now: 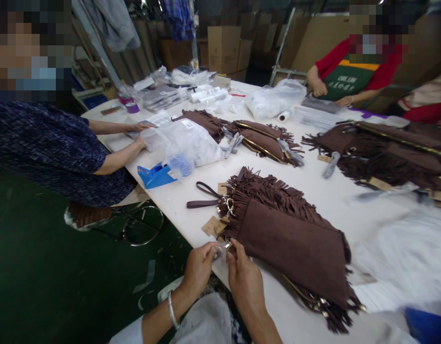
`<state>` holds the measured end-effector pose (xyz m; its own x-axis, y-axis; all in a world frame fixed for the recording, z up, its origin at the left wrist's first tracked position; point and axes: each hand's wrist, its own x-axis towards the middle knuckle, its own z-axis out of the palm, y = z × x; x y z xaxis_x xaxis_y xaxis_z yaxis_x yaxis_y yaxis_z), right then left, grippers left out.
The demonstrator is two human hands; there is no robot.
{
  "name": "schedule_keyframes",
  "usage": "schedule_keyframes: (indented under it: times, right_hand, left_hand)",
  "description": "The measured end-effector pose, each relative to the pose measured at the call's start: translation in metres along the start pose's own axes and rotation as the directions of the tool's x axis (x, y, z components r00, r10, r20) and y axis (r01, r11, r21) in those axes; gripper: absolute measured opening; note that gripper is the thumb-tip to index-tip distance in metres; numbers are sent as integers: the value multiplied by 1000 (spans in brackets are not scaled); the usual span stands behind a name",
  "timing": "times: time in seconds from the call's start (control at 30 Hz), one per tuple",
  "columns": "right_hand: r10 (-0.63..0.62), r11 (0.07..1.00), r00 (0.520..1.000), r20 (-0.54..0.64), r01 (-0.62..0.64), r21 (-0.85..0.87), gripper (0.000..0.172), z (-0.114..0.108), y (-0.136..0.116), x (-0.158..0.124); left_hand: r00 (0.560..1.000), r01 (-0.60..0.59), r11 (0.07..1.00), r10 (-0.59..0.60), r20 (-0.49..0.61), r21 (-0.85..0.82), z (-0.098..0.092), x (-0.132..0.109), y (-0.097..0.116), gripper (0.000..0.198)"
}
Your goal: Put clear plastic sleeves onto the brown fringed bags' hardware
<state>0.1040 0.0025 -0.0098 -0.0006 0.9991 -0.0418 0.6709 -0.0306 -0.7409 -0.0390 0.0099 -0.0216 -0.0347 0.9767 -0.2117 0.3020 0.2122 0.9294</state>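
The left hand (199, 268) is pinching a small piece of clear, crinkled plastic (218, 252) between thumb and fingertips, with no visible gap. The right hand (245, 273) is bending its fingers inward beside a shiny metal fitting (227, 245); whether it is closing on the fitting or on the plastic cannot be told. Both hands are working at the near left corner of a brown bag (292, 246), which is lying on the near part of the smooth white table (315, 174). Its panel is showing a matte, suede-like surface and a roughly rectangular shape; dense, ragged fringe (278, 196) is spreading along the far side. Flat tan card tags (214, 226) and a dark, looped strap (202, 204) are extending left. Farther left, a blue tape dispenser (154, 176) is sitting near the table edge, beside a glossy, wrinkled plastic bag (197, 143).
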Motion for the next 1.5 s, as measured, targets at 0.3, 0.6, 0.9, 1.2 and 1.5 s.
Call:
schedule_keyframes:
  times: [0.3,0.6,0.9,1.2,1.5]
  right_hand:
    - [51,998,998,25,-52,46,39,2,-1,1]
    - [406,682,889,210,-448,578,38,29,-2,-24]
    - [455,573,869,196,-454,682,41,42,7,-16]
    - [411,376,839,357,-513,772,37,47,5,-24]
    - [435,147,800,413,-515,844,43,51,-4,-22]
  left_hand:
    - [997,-81,987,79,19,140,10,13,9,35]
    - [978,208,910,-187,94,-357,10,16,3,35]
    - [955,279,891,-218,201,-357,9,27,15,32]
    - [900,366,876,-248,358,-313,19,46,23,34]
    - [894,350,893,-228,386,-284,18,50,25,26]
